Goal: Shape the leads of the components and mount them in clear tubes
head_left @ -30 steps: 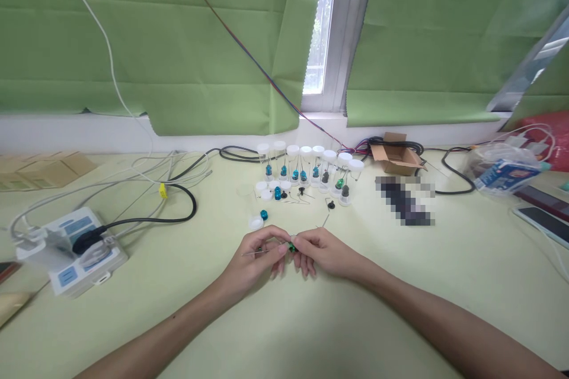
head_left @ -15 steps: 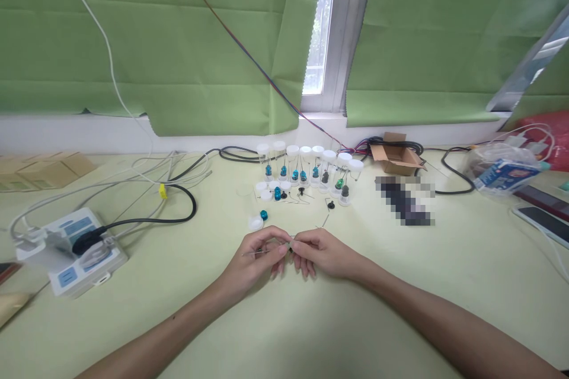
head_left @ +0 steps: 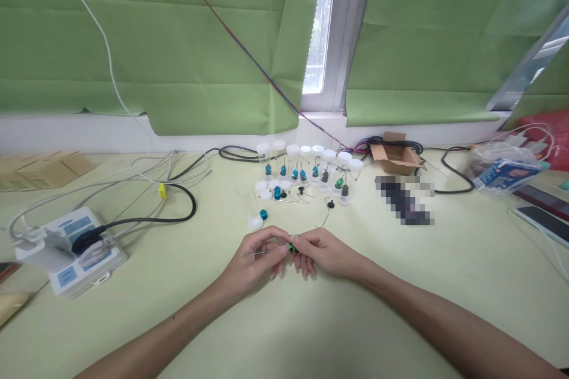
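My left hand (head_left: 260,256) and my right hand (head_left: 328,250) meet fingertip to fingertip low over the table. A small green and black part (head_left: 292,247) shows between them, pinched by the thumb and fingers of my right hand and touching my left fingertips. From my left hand's grip sticks out a thin metal rod (head_left: 251,253); the fingers hide its other end. Just beyond my hands lie a teal part (head_left: 264,214), a white cap (head_left: 255,223), a bent metal rod (head_left: 326,220) and a small black part (head_left: 331,204).
Several clear vials with white caps (head_left: 305,151) stand in a row farther back, with teal, green and dark parts inside. Loose caps (head_left: 265,195) and rods lie before them. A power strip (head_left: 91,263) with cables is at left; an open cardboard box (head_left: 397,163) and a phone (head_left: 544,225) are at right.
More of the green part now shows between my fingertips, where it was mostly covered before. Both hands have stayed in nearly the same place.
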Demonstrator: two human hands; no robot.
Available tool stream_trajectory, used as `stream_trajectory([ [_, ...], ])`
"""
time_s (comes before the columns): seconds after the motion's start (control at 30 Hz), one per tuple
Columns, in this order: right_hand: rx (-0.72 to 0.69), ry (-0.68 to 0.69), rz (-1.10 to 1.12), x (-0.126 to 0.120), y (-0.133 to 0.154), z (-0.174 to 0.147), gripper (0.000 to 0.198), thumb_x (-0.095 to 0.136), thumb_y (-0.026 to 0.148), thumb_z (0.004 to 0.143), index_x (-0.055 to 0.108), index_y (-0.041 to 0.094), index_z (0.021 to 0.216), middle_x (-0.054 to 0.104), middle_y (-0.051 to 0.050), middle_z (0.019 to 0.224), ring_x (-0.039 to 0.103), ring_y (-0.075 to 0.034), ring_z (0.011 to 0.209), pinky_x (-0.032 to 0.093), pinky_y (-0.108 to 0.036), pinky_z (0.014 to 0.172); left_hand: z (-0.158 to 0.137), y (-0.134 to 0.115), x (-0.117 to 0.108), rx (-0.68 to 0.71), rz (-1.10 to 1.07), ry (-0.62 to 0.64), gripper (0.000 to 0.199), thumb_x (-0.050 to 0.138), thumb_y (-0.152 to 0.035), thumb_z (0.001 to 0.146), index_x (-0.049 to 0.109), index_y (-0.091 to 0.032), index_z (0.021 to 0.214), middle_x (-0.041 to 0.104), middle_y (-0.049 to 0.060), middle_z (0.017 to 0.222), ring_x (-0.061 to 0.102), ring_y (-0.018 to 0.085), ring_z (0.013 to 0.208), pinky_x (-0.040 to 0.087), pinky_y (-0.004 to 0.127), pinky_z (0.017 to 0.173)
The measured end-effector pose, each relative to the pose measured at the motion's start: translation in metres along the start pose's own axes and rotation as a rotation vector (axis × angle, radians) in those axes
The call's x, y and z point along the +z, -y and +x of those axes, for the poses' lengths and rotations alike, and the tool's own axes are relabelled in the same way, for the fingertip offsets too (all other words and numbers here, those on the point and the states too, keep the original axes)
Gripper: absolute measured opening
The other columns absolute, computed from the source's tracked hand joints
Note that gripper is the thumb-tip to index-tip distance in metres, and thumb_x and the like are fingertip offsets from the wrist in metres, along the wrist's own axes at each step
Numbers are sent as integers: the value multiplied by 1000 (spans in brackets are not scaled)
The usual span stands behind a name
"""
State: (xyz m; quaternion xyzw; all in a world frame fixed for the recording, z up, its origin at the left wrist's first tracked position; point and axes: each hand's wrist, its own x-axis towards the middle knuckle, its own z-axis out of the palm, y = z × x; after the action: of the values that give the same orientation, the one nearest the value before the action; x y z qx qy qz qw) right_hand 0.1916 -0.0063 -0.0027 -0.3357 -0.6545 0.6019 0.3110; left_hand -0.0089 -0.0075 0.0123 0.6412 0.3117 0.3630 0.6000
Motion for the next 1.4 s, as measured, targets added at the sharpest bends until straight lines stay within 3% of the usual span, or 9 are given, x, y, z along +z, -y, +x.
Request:
stream_trajectory([
  [0.4, 9, -4, -13, 1, 4, 0, 59, 41, 66, 93, 60, 14, 72, 61, -2, 63, 58, -11, 49, 47, -22, 49, -2, -5, 5, 9, 43, 47, 18, 65, -33, 90, 66, -16, 95, 59, 0, 63, 55, 12, 54, 45, 25, 52],
  [0.8, -24, 44, 1, -2, 5, -3, 38, 57, 52, 91, 64, 15, 83, 59, 0, 63, 57, -11, 55, 46, -22, 53, 0, 2, -2, -31, 2, -9, 20, 65, -35, 90, 64, -16, 96, 59, -1, 57, 56, 13, 53, 44, 25, 52],
  [1.4, 24, 8, -32, 1, 5, 0, 60, 40, 66, 94, 61, 14, 73, 62, -3, 61, 58, -12, 50, 47, -23, 49, 1, -1, 0, -15, -31, 4, 18, 66, -34, 89, 66, -16, 95, 57, -2, 59, 55, 12, 52, 45, 24, 51],
])
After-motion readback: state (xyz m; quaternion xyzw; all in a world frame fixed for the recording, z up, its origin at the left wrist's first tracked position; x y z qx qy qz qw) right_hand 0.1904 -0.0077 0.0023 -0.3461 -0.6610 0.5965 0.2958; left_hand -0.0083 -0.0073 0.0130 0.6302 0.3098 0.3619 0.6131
